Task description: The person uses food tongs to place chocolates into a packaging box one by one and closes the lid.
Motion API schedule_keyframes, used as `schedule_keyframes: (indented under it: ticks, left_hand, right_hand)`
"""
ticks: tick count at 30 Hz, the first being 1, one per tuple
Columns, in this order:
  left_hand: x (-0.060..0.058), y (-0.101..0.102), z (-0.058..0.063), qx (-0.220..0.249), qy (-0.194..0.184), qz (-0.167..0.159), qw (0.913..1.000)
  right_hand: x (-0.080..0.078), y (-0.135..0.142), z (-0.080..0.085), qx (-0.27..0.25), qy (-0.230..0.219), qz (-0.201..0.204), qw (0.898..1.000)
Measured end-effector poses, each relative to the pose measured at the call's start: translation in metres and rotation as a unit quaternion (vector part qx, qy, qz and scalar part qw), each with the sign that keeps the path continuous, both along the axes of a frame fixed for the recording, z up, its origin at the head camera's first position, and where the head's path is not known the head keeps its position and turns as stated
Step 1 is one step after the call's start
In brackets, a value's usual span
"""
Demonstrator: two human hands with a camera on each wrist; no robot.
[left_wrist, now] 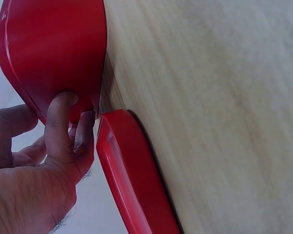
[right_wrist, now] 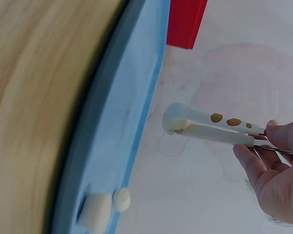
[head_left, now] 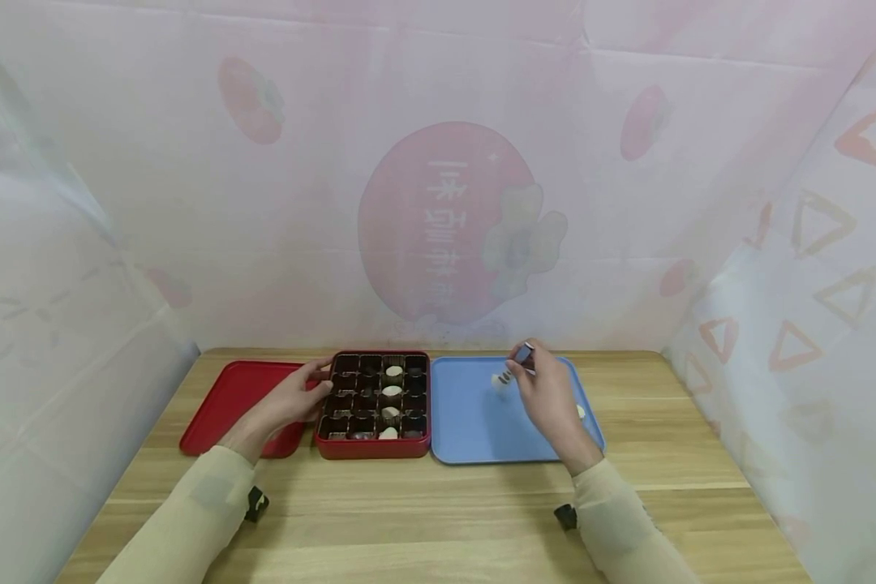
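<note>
My left hand (head_left: 295,397) grips the back left corner of a red box (head_left: 372,448), its thumb bent against the side wall (left_wrist: 53,48). Inside, a dark divided insert holds cream-coloured chocolates (head_left: 392,391) down its third column and dark ones (head_left: 414,371) at the right; other compartments are too dark to read. Over the blue tray (head_left: 467,442), my right hand (head_left: 543,389) pinches white tongs with brown spots (right_wrist: 215,134). Between the tong tips sits a small cream piece (right_wrist: 179,125), raised above the tray.
Left of the box lies a red lid (head_left: 237,397), partly under my left forearm. Two cream pieces (right_wrist: 95,213) rest near the tray's right edge. Wooden tabletop (head_left: 409,519) extends in front. Printed white cloth (head_left: 314,203) encloses the back and sides.
</note>
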State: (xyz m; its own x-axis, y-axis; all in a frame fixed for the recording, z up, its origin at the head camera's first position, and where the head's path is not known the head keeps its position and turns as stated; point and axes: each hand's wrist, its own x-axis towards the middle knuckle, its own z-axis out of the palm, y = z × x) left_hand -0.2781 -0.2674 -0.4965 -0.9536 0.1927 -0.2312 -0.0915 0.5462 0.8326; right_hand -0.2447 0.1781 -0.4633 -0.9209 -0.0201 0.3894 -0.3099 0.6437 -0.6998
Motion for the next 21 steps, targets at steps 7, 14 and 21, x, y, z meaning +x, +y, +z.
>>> schedule_keyframes:
  ticks: [7,14,21]
  left_hand:
    - [0.0,0.0,0.0,0.0,-0.001,0.002,1.0]
    - [-0.001,0.0,0.001,0.0,-0.008,0.003,1.0]
    - [-0.002,0.0,0.002,-0.001,-0.013,0.004,0.9999]
  right_hand:
    - [0.01,-0.023,0.013,-0.008,0.006,0.028,1.0]
    - [0.017,-0.046,0.023,-0.019,0.01,0.056,0.998]
    - [0.022,-0.071,0.031,-0.016,0.018,0.079,0.997]
